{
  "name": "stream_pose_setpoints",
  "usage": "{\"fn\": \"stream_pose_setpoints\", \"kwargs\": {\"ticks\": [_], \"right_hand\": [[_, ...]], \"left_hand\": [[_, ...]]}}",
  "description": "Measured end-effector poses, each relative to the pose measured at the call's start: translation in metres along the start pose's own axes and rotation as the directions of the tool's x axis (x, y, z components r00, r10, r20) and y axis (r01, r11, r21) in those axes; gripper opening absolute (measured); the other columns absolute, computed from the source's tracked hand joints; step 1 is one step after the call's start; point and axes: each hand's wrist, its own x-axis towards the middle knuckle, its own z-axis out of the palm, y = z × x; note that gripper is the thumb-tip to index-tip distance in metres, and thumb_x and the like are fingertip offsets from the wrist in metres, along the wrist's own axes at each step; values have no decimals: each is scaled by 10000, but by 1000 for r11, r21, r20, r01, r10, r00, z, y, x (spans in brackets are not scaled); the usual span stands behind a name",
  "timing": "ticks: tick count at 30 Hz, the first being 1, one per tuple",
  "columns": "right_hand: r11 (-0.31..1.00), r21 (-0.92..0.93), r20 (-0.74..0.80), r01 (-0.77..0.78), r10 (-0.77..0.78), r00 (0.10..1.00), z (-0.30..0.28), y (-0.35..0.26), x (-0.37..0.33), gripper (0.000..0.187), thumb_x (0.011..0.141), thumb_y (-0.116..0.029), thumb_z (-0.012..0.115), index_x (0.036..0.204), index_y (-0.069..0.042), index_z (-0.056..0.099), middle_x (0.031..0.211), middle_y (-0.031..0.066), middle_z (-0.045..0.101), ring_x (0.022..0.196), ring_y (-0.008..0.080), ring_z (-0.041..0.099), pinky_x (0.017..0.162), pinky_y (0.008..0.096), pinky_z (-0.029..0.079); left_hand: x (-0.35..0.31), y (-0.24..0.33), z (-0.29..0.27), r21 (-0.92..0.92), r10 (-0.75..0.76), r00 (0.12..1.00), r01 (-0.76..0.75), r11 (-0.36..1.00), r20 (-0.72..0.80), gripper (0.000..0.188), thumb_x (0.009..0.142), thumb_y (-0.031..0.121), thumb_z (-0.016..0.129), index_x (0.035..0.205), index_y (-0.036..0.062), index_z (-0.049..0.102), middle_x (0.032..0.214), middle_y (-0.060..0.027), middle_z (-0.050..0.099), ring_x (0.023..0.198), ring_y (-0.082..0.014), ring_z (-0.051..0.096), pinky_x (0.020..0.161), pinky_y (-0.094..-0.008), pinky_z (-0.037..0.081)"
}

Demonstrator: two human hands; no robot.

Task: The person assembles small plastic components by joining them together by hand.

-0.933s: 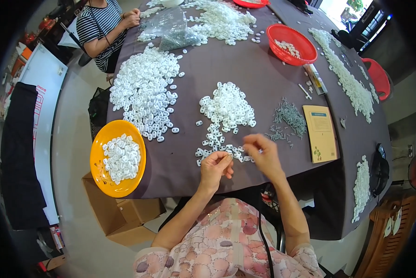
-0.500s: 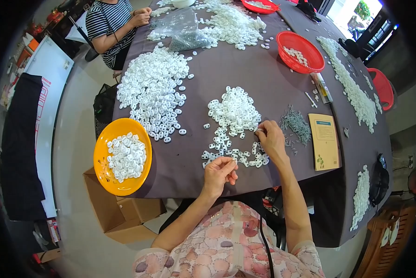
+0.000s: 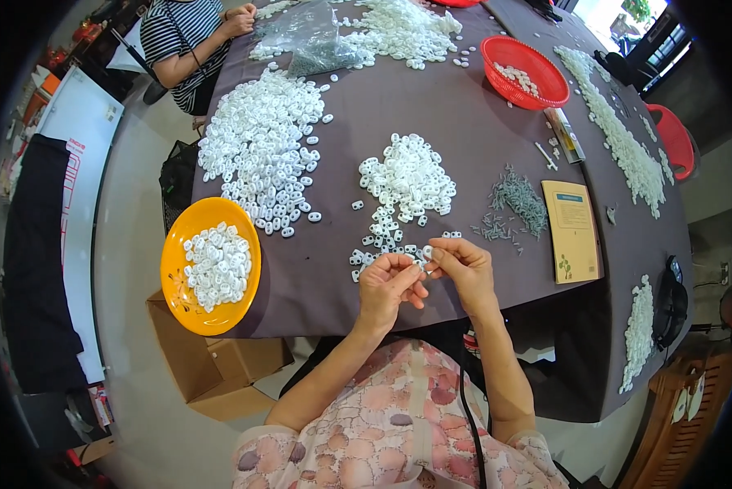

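Note:
Above the near table edge my two hands almost meet at the fingertips. My right hand (image 3: 469,275) is closed in a pinch on a small white oval plastic piece (image 3: 428,253). My left hand (image 3: 386,292) is pinched too; the small thing in its fingertips is too hidden to name. Just beyond lies a pile of white oval two-hole pieces (image 3: 408,173), with loose ones trailing down toward my fingers. To the right of my right hand is a heap of small grey pins (image 3: 519,204).
An orange dish (image 3: 252,285) of white pieces overhangs the left table edge, near a larger white pile (image 3: 260,138). A yellow booklet (image 3: 574,232) and a red basket (image 3: 555,96) are on the right. Across the table sits a person in a striped shirt (image 3: 166,41).
My right hand has come left from the side of the pile to my left fingertips, with a white oval piece in its pinch. My left hand stays pinched. The view has shifted slightly.

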Motion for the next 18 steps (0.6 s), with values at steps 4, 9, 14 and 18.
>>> {"fn": "stream_pose_setpoints", "kwargs": {"ticks": [4,9,14,18], "right_hand": [[999,45,27,2,-4,1000,4,3,-7,166,854,-46,614,1006,10,651,802,46,662,701,97,634,610,212,503],[998,69,54,11,-15,998,5,5,-14,172,856,-33,604,1018,7,646,827,46,664,722,91,627,633,216,498],[992,117,59,38,-45,997,8,6,-17,145,861,-10,581,997,4,631,829,34,652,760,83,610,658,218,480],[995,27,95,96,-98,991,1,12,-19,149,860,9,569,1000,3,618,819,21,640,751,80,600,656,214,475]], "left_hand": [[-1,-1,-1,-10,26,999,-26,1000,24,73,851,13,581,890,-16,525,752,-120,624,550,-154,621,425,-242,517],[-3,-3,-1,24,63,998,-64,998,20,72,852,12,581,887,-13,523,752,-121,623,551,-153,619,437,-246,525],[-4,-4,-2,41,84,996,-85,996,39,74,853,12,582,891,-12,523,755,-116,623,567,-150,623,450,-247,531],[-6,-2,3,96,143,988,-148,984,57,140,855,-3,574,989,-32,550,765,-106,628,602,-144,631,498,-250,551]]}}
